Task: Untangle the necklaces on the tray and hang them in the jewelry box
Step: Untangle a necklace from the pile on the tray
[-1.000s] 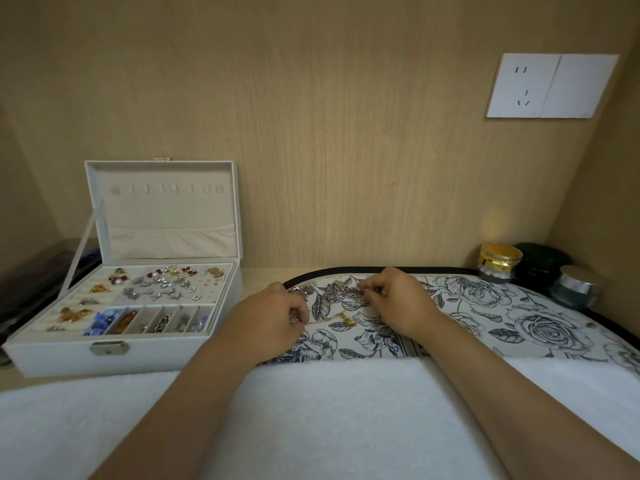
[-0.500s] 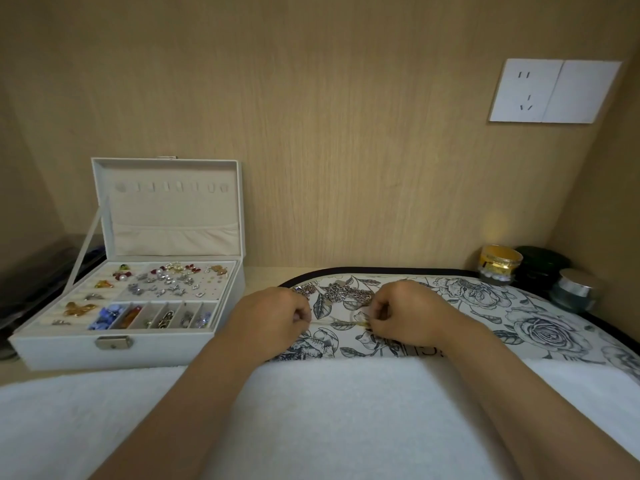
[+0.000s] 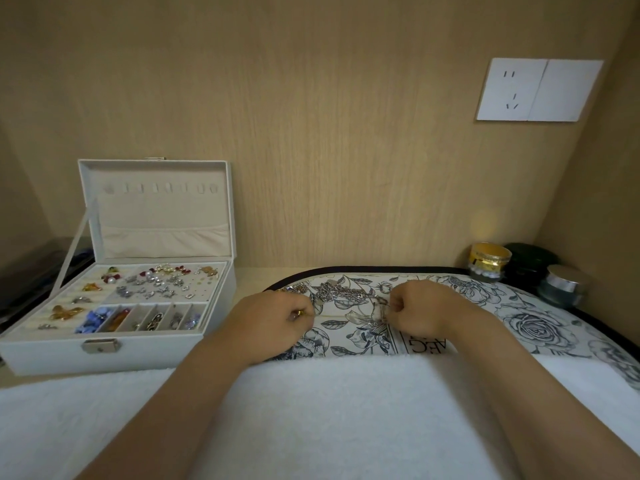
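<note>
A tangle of silver necklaces lies on the far part of the flower-printed tray. My left hand and my right hand rest on the tray, fingers curled, each pinching an end of a thin gold necklace stretched between them just in front of the tangle. The white jewelry box stands open at the left, its lid upright with a row of hooks that hold nothing.
The box's tray holds several earrings and brooches. A gold-lidded jar, a dark round case and a silver-lidded jar stand at the back right. A white towel covers the near side. A wall socket is up right.
My hands have moved apart and slightly toward me, drawing the thin gold necklace out of the silver tangle. The view shifted a little.
</note>
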`<state>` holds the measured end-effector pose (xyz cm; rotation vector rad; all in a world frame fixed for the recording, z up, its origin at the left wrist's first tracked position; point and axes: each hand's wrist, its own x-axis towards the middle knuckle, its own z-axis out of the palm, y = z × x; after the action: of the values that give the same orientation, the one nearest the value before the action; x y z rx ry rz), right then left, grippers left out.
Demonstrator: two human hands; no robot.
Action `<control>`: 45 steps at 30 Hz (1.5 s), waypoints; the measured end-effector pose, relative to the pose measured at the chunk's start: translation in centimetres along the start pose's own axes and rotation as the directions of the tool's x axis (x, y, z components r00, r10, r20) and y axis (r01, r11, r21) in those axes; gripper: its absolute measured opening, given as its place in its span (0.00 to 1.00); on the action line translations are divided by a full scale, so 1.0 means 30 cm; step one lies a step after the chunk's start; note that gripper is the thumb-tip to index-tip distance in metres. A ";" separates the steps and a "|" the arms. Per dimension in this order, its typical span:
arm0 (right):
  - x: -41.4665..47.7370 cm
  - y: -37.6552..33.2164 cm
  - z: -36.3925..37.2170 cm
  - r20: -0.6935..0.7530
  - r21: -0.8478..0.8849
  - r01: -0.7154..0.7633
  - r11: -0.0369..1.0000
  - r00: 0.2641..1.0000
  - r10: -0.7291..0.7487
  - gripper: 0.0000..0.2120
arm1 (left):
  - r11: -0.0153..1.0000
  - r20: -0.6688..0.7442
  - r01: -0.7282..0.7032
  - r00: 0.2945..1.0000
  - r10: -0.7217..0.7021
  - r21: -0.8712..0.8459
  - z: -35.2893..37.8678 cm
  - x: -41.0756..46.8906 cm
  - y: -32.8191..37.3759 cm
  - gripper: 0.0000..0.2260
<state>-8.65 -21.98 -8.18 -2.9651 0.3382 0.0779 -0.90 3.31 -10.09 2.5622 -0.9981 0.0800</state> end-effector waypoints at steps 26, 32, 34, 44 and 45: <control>0.031 0.065 0.012 -0.030 0.636 0.173 0.752 0.979 -0.200 0.07 | 0.952 0.000 -0.149 0.988 0.155 -0.269 0.124 0.177 0.136 0.06; 0.052 0.075 0.033 -0.052 0.790 0.166 0.591 0.977 -0.205 0.08 | 0.947 0.007 -0.251 0.966 0.258 -0.198 0.162 0.222 0.138 0.05; 0.056 0.076 0.032 -0.051 0.821 0.157 0.549 0.978 -0.203 0.08 | 0.949 -0.041 -0.242 0.970 0.238 -0.203 0.172 0.224 0.130 0.02; 0.064 0.046 0.030 -0.074 0.928 0.145 0.344 0.975 -0.209 0.09 | 0.753 -0.092 -0.014 0.994 -0.062 -0.657 0.125 0.211 0.127 0.06; 0.066 0.040 0.033 -0.058 0.949 0.122 0.290 0.974 -0.219 0.09 | 0.686 -0.066 0.011 0.994 -0.085 -0.728 0.116 0.209 0.131 0.08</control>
<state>-7.05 -23.42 -9.48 -1.7244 -0.0059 -0.0288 0.87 -4.64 -10.79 1.8150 -0.7187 -0.1810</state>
